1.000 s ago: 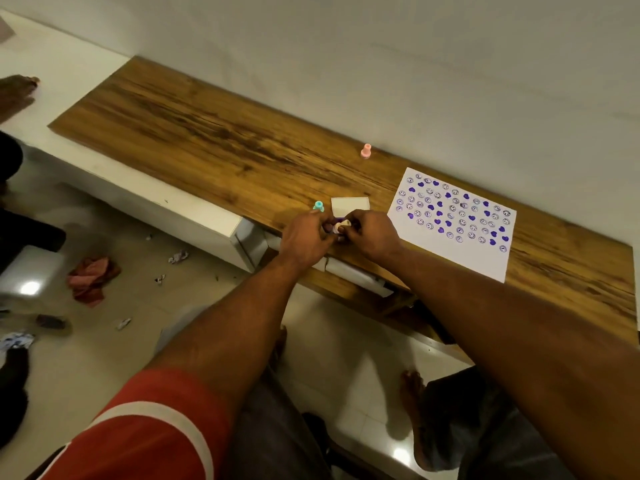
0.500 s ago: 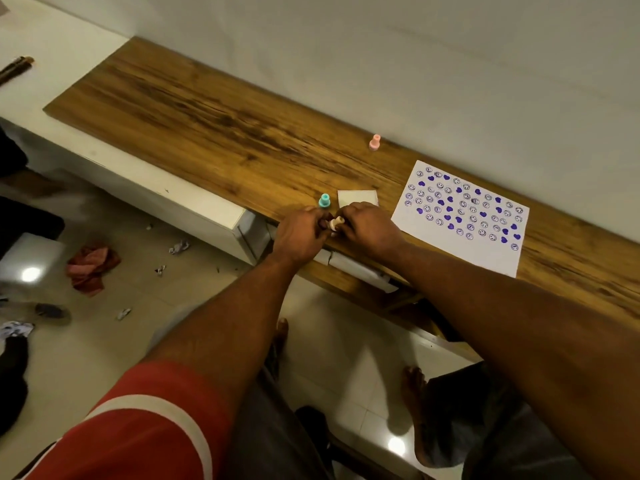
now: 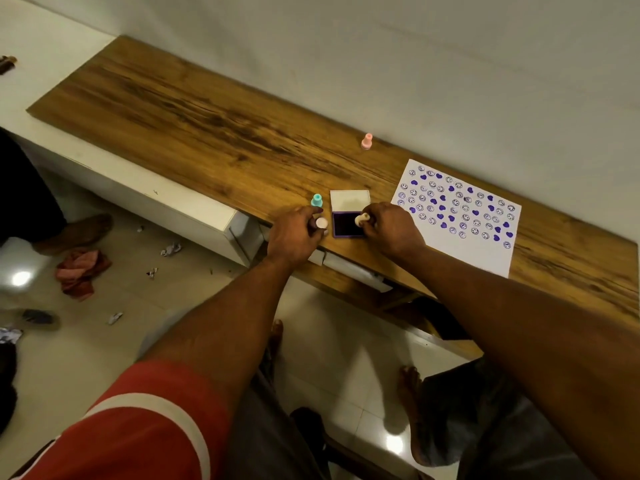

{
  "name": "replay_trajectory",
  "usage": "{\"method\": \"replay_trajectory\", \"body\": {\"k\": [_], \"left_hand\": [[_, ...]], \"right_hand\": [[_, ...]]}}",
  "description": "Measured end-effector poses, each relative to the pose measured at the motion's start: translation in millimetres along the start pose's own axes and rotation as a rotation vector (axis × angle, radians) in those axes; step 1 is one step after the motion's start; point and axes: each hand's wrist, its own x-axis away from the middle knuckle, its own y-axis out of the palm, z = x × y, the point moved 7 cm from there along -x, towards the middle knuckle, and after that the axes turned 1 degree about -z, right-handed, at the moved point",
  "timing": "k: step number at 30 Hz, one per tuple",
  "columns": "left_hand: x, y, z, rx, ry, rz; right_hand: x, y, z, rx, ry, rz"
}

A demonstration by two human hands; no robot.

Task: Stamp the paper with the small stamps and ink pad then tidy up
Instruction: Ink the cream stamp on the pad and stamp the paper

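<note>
The open ink pad (image 3: 344, 223) shows its purple ink near the front edge of the wooden shelf (image 3: 207, 126), with its white lid (image 3: 349, 200) flipped back behind it. My right hand (image 3: 389, 230) pinches a cream stamp (image 3: 361, 220) that stands on the ink. My left hand (image 3: 294, 233) holds a pale pink stamp (image 3: 321, 223) just left of the pad. A teal stamp (image 3: 316, 200) stands behind my left hand. A pink stamp (image 3: 367, 141) stands by the wall. The white paper (image 3: 460, 244), covered with purple hearts and smiley prints, lies to the right.
A white wall runs along the back of the shelf. A lower white cabinet (image 3: 194, 209) juts out at the left. On the tiled floor below lie a red cloth (image 3: 81, 271) and scraps of paper (image 3: 171, 249). My knees and bare feet are under the shelf.
My hands, close together over the pad before, have parted: the left drew away leftward with the pale pink stamp, uncovering the purple ink. The right keeps the cream stamp on the pad.
</note>
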Motion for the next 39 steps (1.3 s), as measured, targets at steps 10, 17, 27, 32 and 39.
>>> {"method": "replay_trajectory", "body": {"k": [10,17,27,32,39], "left_hand": [[-20,9,49,-0.413,0.154,-0.093],[-29,16,43,-0.434,0.076,-0.157],[-27,13,49,-0.419,0.025,-0.134],[-27,14,54,-0.473,0.025,-0.144],[-20,16,62,-0.443,0.052,-0.123]], "right_hand": [[-4,-5,7,0.022,-0.049,-0.045],[-7,-68,-20,-0.036,-0.177,0.337],[-7,15,19,0.063,-0.032,-0.081],[-3,21,20,0.089,-0.034,-0.053],[0,2,18,-0.027,-0.026,-0.045]]}}
